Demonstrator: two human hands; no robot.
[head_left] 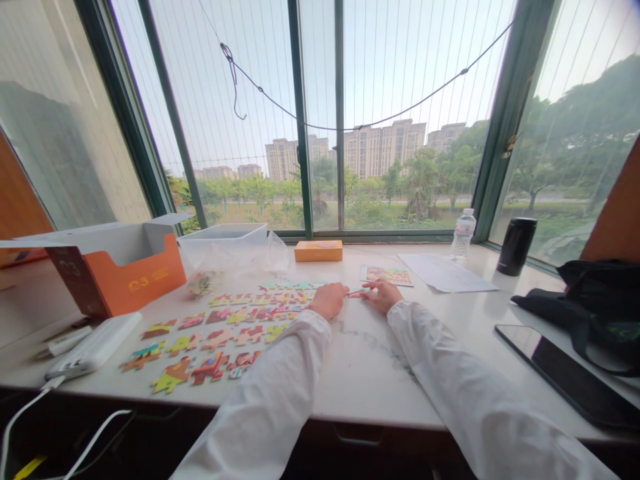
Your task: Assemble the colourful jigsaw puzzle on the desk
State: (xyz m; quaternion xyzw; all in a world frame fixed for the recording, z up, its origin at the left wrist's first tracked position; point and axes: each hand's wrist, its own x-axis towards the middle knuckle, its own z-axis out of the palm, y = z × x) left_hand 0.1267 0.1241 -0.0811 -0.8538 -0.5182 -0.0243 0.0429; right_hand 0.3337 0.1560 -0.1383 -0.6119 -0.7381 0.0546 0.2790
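At lower right of the frame, one black phone (565, 377), flat on the desk (370, 387). At lower left, one white power bank (95, 347), cable attached. Left of centre, puzzle pieces (217, 340) in loose rows. At centre, left hand (327, 301) and right hand (381, 295), fingers bent, both gripping one small pinkish piece (355, 293) between them, outline too slight to make out. Just beyond, right of centre, one picture card (387, 275) beside a white sheet (445, 272). Farther back: large orange box (155, 277), open, at left; small yellow box (319, 251), mid-frame; water bottle (464, 233), right.
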